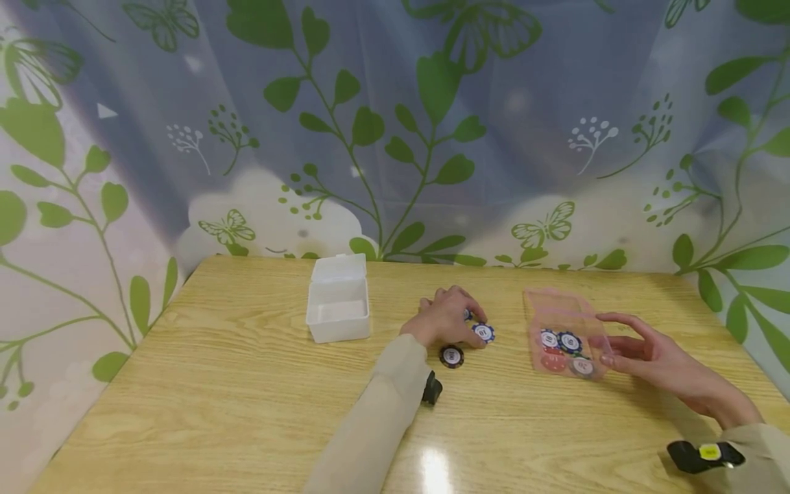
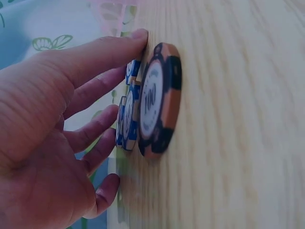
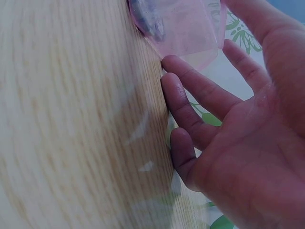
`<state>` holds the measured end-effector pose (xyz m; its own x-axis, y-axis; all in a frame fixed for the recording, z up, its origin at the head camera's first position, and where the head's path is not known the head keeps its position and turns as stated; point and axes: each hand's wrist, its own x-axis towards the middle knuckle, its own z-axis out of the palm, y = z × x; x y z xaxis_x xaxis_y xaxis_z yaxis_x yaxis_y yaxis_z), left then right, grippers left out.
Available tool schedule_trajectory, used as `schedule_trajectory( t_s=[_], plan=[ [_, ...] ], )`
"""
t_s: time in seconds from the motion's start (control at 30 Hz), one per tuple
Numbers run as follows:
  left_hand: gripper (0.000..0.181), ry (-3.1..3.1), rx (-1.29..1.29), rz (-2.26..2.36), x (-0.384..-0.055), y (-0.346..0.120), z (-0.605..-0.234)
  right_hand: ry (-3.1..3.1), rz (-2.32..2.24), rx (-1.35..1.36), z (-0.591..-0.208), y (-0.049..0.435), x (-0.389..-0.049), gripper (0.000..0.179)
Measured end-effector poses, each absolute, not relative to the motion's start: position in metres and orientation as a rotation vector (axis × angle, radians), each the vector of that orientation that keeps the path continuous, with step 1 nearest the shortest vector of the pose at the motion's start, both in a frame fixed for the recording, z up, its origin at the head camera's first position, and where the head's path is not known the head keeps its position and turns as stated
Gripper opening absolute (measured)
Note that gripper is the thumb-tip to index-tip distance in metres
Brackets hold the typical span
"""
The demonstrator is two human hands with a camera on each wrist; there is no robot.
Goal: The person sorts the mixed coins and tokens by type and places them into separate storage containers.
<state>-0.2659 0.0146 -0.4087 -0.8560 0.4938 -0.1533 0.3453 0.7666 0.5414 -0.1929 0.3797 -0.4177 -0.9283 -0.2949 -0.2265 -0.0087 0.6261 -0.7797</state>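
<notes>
My left hand [image 1: 446,317] reaches down over blue-edged poker chips on the table. Its thumb and index finger sit at opposite edges of a blue-and-white chip [image 1: 484,333] marked 10. More blue chips [image 2: 129,117] lie under the fingers, partly hidden. Just in front is a black-and-orange chip [image 1: 452,356] marked 100, flat on the wood. My right hand [image 1: 660,353] holds the right side of a see-through pink box [image 1: 591,309], thumb near its front corner. Inside that box lie several chips [image 1: 569,342], blue, red and dark-edged.
A white box [image 1: 338,322] with its lid raised stands left of my left hand. All of it rests on a light wooden table [image 1: 247,412]. A leaf-and-butterfly curtain [image 1: 395,171] hangs behind the table's far edge.
</notes>
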Motion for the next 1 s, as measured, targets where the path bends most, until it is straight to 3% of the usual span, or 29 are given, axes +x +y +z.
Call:
schedule_trajectory(
  t_s=[0.23,1.0],
  plan=[
    [0.025,2.709,0.648,0.737,-0.2657,0.0194,-0.4084,2.513,-1.228,-0.263,-0.4179,0.3806,-0.1929,0.068],
    [0.042,2.622,0.776,0.696,-0.2653,0.0216,-0.4053,2.526,-1.22,-0.244,-0.4183,0.3794,-0.1926,0.069]
  ],
)
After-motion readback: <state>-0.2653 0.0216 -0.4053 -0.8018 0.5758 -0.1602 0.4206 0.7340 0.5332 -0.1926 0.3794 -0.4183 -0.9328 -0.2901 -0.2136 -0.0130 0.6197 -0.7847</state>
